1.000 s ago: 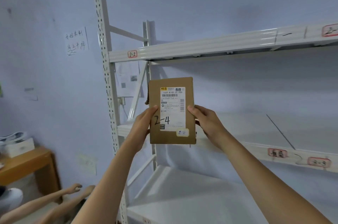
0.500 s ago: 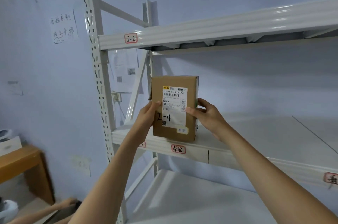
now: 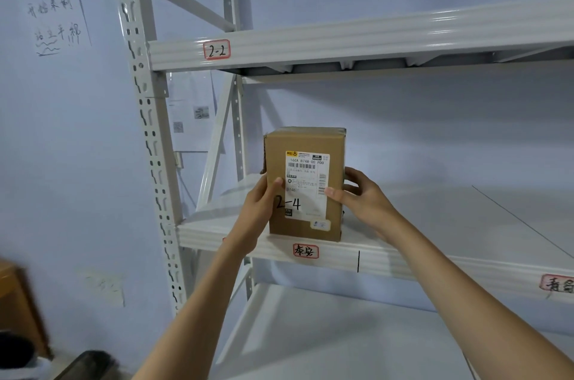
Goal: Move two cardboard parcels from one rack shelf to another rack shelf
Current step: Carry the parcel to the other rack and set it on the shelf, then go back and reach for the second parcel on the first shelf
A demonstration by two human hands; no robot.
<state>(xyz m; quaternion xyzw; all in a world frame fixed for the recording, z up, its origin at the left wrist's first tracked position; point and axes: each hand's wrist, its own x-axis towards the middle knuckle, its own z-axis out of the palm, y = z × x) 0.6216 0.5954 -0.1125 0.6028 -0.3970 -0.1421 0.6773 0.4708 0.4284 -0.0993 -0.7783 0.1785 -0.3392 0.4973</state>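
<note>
Both forearms reach up from the bottom of the view, and the cardboard parcel (image 3: 306, 184) is now down on the middle shelf (image 3: 435, 224), standing upright at its front edge; a second ago it was held up in the air, clear of the rack. The left hand (image 3: 257, 209) is wrapped on the parcel's left side, thumb across the front beside the handwritten "2-4". The right hand (image 3: 362, 196) grips the right side, thumb on the white shipping label (image 3: 306, 185), fingers curled round the far edge. Both hands are closed on the box. The view has also come closer since then.

Just under the parcel, a red-bordered tag (image 3: 306, 250) sits on the shelf's front beam, with a black line to its right. Below lies the lower shelf (image 3: 357, 333). Left of the hands rises the perforated upright (image 3: 146, 131). Above the parcel runs the upper beam (image 3: 357, 41), tagged "2-2". Behind, handwriting marks the wall (image 3: 54, 25), and nothing stands behind the parcel on the shelf.
</note>
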